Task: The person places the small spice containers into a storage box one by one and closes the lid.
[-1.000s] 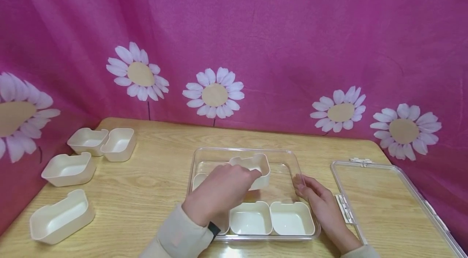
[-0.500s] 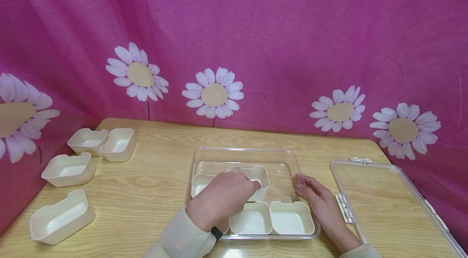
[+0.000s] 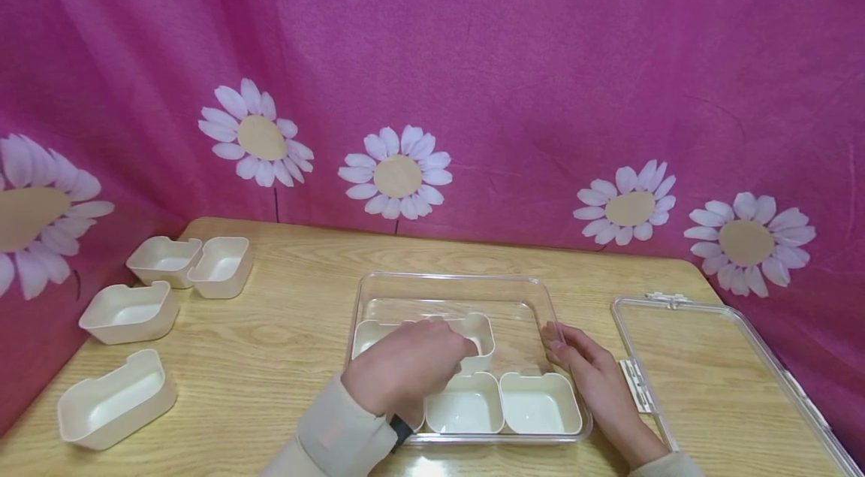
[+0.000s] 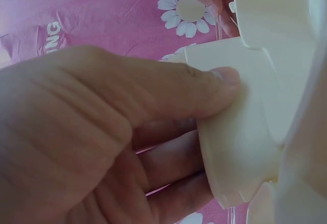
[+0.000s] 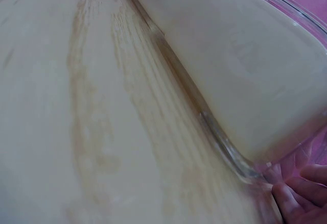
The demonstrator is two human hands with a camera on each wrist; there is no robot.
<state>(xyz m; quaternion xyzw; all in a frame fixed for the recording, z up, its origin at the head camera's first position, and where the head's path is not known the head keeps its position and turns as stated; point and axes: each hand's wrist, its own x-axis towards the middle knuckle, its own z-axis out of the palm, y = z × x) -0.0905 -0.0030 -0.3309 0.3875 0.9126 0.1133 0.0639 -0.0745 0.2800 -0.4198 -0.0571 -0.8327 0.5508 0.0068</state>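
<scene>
In the head view, my left hand pinches a small cream plastic bin inside a clear plastic box. The left wrist view shows the thumb on one side of the bin wall and fingers on the other. Another cream bin sits to its left, partly behind the hand. Along the box's near side stand a middle bin, a right bin and a third mostly hidden by my wrist. My right hand touches the box's right wall, fingers extended; the right wrist view shows its fingers by a box corner.
Several loose cream bins stand at the table's left, including a long one nearest me and a pair at the back. A clear lid with white latches lies on the right. A pink flowered cloth hangs behind the wooden table.
My left hand has lowered the pinched bin into the clear box and drawn it slightly nearer, beside the other bin there. The right hand has stayed against the box's right wall.
</scene>
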